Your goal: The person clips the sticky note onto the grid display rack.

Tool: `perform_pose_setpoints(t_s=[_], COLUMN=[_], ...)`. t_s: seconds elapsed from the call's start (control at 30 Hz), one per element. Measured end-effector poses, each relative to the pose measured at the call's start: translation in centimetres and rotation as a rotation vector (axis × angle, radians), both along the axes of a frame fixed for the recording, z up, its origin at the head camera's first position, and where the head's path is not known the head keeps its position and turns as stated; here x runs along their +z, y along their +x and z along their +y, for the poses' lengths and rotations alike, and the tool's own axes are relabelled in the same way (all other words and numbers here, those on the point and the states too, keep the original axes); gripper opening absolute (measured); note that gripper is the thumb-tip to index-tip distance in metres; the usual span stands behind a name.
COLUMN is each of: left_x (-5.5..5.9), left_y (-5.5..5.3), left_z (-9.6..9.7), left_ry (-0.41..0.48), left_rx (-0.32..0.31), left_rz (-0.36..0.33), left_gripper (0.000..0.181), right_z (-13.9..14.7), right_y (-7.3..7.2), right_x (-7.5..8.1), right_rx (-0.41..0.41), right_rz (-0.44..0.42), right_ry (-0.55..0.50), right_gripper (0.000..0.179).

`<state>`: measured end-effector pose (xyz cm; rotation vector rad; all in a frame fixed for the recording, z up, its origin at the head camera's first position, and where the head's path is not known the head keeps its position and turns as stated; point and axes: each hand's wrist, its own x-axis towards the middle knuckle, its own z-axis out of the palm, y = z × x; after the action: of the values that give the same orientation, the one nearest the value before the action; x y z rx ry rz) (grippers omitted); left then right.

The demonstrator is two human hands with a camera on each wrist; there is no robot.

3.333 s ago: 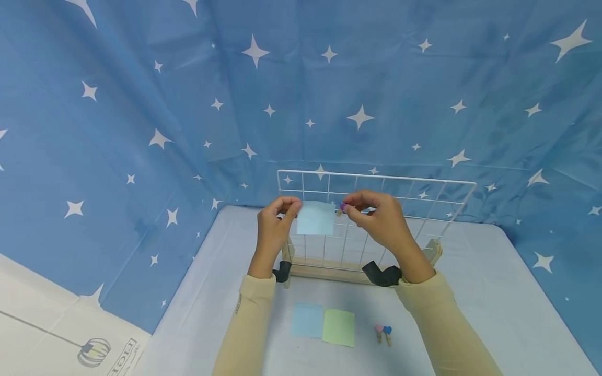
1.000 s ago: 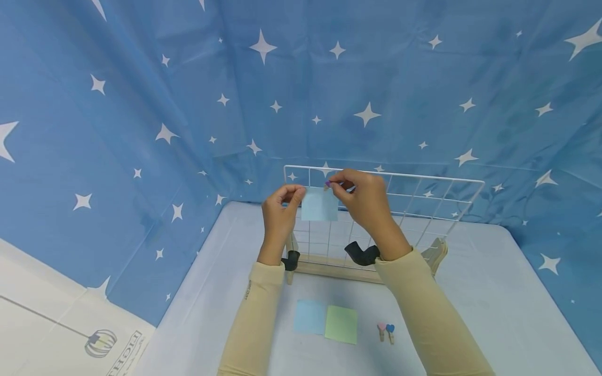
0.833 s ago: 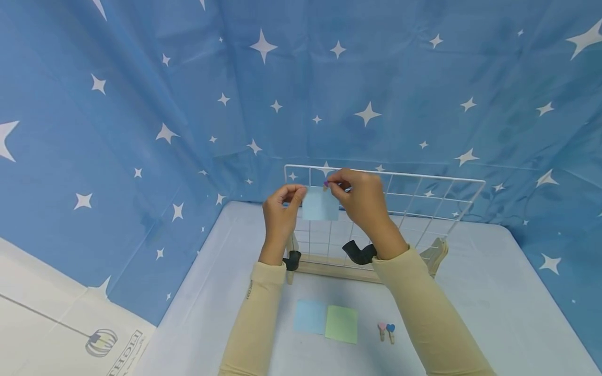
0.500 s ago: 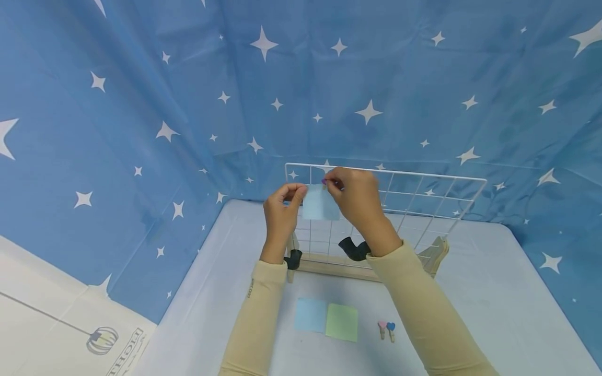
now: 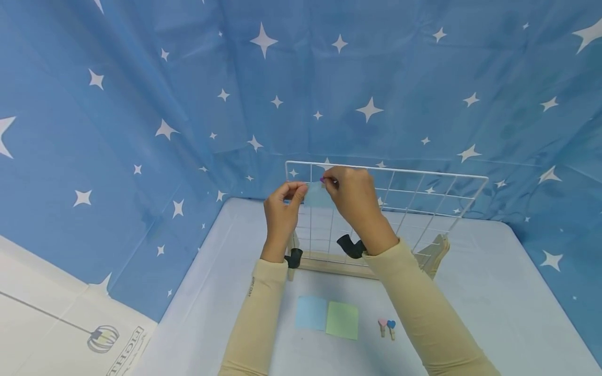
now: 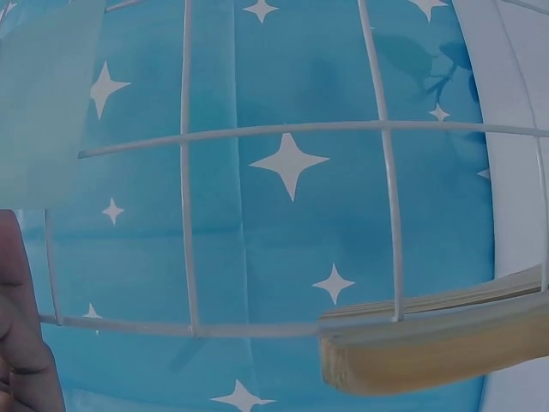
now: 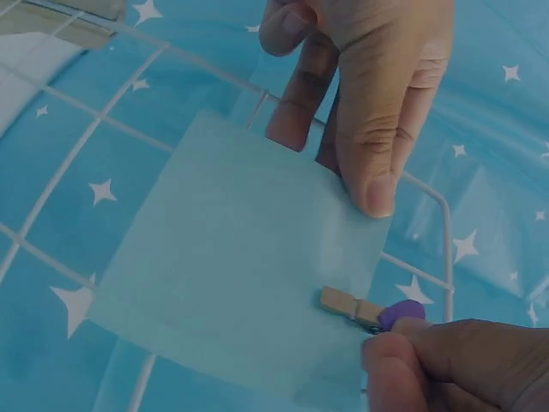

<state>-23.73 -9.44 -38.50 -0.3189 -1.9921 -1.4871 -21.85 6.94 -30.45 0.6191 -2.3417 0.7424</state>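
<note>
In the head view my left hand [image 5: 284, 211] pinches a pale blue square paper note [image 5: 316, 195] by its upper left corner, against the white wire grid [image 5: 414, 190]. My right hand [image 5: 355, 196] pinches a small wooden clothespin [image 7: 343, 302] with a purple heart [image 7: 401, 312] on its end. In the right wrist view, the clothespin's wooden tip lies over the note's face, near its edge. The left thumb presses the note's corner there. The left wrist view catches only part of the note [image 6: 43, 103] and a few fingers [image 6: 26, 343].
The grid stands on a wooden base [image 5: 329, 265] on a white-covered table [image 5: 226, 313]. In front lie a blue note [image 5: 310, 313], a green note [image 5: 342, 319] and two clothespins, one with a pink heart [image 5: 382, 324], one blue [image 5: 391, 325]. A starry blue curtain [image 5: 301, 78] hangs behind.
Both hands have risen with the note to the grid's upper part. My right hand has carried the purple-heart clothespin left, from beside the note to its top edge. The note now looks tilted back.
</note>
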Motion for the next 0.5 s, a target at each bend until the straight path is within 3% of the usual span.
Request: perform_pose_setpoints(t_s=[0.3, 0.4, 0.5], left_x=[0.1, 0.2, 0.1], left_y=[0.2, 0.2, 0.3], left_z=[0.0, -0.1, -0.2], left_ry=[-0.003, -0.001, 0.005], left_rx=[0.007, 0.01, 0.019], left_rz=[-0.019, -0.027, -0.038], left_gripper=[0.02, 0.021, 0.021], right_z=[0.7, 1.2, 1.8], right_y=[-0.2, -0.3, -0.2], right_x=[-1.2, -1.8, -2.1], right_rx=[-0.03, -0.005, 0.055], right_rz=[0.212, 0.215, 0.157], right_ry=[-0.048, -0.104, -0.169], right_gripper=[0.009, 0.011, 0.011])
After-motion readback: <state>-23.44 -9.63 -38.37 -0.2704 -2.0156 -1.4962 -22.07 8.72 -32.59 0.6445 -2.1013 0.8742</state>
